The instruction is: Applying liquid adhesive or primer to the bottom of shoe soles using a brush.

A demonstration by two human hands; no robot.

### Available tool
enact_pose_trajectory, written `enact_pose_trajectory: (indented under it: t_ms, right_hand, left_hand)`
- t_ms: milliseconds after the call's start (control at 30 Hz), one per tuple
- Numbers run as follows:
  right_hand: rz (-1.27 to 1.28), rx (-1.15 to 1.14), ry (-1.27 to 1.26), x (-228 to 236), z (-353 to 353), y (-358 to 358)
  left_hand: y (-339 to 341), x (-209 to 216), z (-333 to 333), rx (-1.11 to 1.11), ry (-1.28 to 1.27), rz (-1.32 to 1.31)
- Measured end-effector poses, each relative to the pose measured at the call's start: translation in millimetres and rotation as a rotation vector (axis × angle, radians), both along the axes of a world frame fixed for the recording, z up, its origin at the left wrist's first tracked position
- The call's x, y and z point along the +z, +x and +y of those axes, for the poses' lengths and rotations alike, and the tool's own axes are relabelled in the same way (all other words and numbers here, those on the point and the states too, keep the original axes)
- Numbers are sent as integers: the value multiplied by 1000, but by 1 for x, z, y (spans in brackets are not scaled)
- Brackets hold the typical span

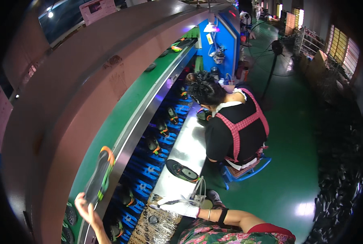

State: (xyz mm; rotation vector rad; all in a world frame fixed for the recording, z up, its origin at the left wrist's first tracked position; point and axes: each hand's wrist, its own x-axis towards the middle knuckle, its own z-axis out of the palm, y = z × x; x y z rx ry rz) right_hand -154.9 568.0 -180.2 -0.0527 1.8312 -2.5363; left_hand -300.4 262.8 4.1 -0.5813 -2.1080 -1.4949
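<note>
My bare left hand (88, 210) pinches the near end of a shoe sole (97, 181), dark grey with orange and green edging. It holds the sole tilted up over the green conveyor belt (90, 156). My right hand (177, 206), in a white glove, is over the near end of the work table, by the plastic-wrapped cardboard (159, 223). A thin dark thing lies along its fingers, too small to name. Just beyond it, a black shoe sole with green and orange edging (182, 171) rests on the shiny metal table top (189, 144).
Blue slatted racks (143, 187) with several orange-trimmed shoes run between belt and table. More dark soles (69, 213) lie on the belt. A co-worker (238, 122) in a pink checked apron sits on a blue stool (246, 175). A standing fan (277, 48) is farther right.
</note>
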Motion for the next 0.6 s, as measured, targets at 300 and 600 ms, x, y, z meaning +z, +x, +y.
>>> enact_pose_trajectory:
  t_ms: [300, 600]
  right_hand:
    - [1, 54, -307, 101, 22, 13]
    - [114, 303, -185, 147, -20, 24]
  left_hand:
    - [90, -6, -76, 636, -6, 293]
    - [130, -116, 17, 4, 875, -1318]
